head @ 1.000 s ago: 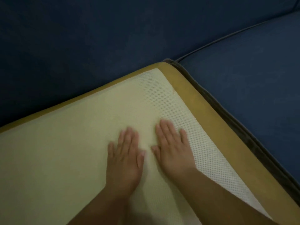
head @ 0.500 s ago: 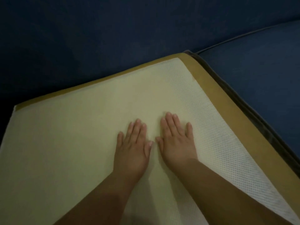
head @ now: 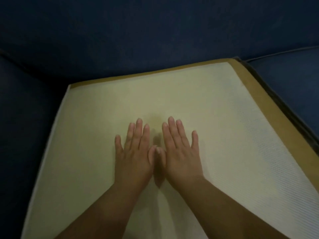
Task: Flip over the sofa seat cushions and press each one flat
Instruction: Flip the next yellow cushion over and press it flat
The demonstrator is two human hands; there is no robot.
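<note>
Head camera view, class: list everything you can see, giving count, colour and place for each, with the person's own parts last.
flipped seat cushion: one, cream with a tan border and a white mesh strip at right, centre of the sofa seat.
neighbouring seat cushion: one, dark blue, right of it.
sofa back: one, dark blue, behind both cushions.
left hand: one, flat palm-down on the flipped seat cushion, middle.
right hand: one, flat beside it, thumbs touching.

Matt cream cloth across the cushion (head: 103, 118), a fine mesh (head: 259, 152) down its right side, a smooth tan fabric band (head: 255, 87) along the edge, and dull navy upholstery on the sofa back (head: 155, 31) and neighbouring cushion (head: 293, 75).
</note>
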